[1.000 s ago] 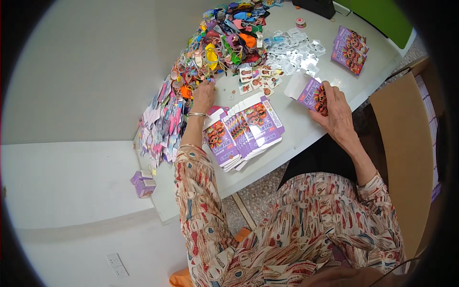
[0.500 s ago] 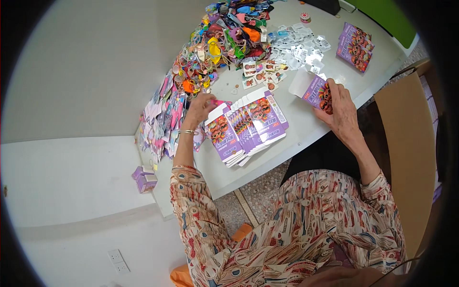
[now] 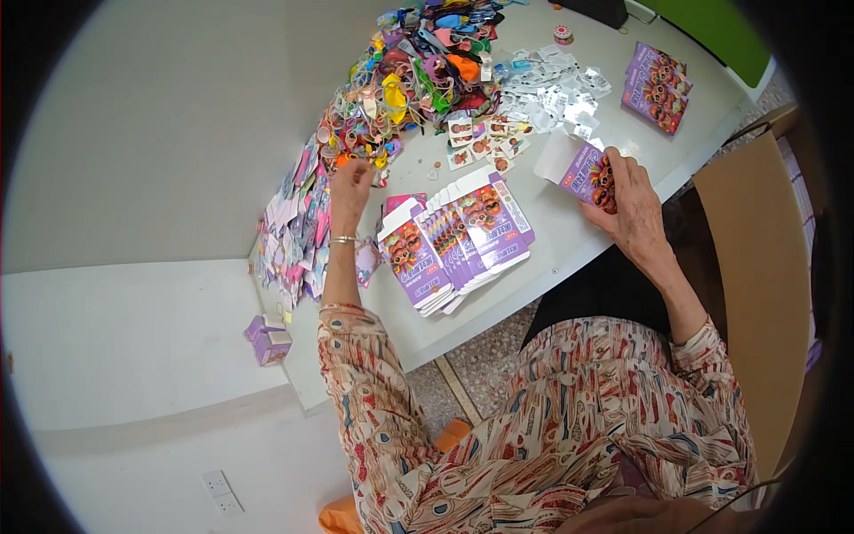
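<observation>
The right hand (image 3: 630,200) holds a small purple box (image 3: 583,171) just right of the fanned stack (image 3: 458,236) of flat purple cartons, its fingers wrapped around the printed end so the open white flap points away from the person, toward the scatter of clear packets (image 3: 556,84); held that way, the mouth looks ready to take something in. The left hand (image 3: 350,182) reaches to the stack's far left, at the edge of the heap of bright toys (image 3: 414,76), with its fingers curled together as if pinching a small piece, though I cannot tell what, if anything, sits between them. A row of little printed cards (image 3: 480,142) lies just beyond the stack, between it and the heap, and loose pastel sheets (image 3: 298,231) spill to the stack's left along the edge of the surface (image 3: 569,258). A second pile of cartons (image 3: 656,87) rests well to the right of the stack, past the packets. Compared with half a second ago, the left hand has moved away from the stack and up into the heap, while the right hand has kept the box in much the same spot and grip.
</observation>
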The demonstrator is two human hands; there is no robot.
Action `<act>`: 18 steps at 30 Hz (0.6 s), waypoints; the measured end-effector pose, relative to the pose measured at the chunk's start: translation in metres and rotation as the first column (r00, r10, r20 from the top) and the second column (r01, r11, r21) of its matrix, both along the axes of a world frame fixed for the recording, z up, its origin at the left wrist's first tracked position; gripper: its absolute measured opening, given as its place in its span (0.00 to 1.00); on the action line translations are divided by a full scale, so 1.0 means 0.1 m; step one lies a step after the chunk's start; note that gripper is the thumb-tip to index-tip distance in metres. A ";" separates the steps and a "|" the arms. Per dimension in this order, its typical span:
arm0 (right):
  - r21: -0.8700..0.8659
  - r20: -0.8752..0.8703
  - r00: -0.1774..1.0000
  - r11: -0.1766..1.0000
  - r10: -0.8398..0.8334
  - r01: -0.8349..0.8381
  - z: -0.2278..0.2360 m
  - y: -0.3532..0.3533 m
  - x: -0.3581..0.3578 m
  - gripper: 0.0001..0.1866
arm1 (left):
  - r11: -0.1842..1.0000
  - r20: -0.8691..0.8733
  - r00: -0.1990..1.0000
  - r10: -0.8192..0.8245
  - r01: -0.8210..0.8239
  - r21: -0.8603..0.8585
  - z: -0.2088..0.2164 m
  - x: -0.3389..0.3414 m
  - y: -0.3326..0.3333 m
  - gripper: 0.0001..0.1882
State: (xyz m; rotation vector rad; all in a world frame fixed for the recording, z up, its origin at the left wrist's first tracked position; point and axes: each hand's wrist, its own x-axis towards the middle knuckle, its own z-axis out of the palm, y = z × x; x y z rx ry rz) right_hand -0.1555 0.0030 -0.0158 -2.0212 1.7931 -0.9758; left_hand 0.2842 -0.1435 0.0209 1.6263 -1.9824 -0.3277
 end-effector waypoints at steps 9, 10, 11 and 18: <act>0.009 -0.001 1.000 1.000 -0.005 0.005 -0.02 0.00 0.01 0.41 | 0.998 0.288 0.958 -0.010 0.026 -0.052 -0.21 0.09 -0.05 0.08; 0.000 -0.003 1.000 1.000 -0.006 0.006 -0.03 0.00 0.00 0.41 | 1.000 0.347 0.937 -0.028 0.026 0.012 -0.24 0.05 -0.05 0.07; 0.002 -0.006 1.000 1.000 -0.007 0.007 -0.03 0.00 -0.01 0.41 | 0.997 0.403 0.914 -0.051 0.022 0.076 -0.27 0.02 -0.05 0.07; -0.013 -0.005 1.000 1.000 -0.014 0.014 -0.04 -0.02 0.01 0.40 | 0.993 0.309 0.951 -0.015 0.052 -0.110 -0.26 0.12 -0.08 0.07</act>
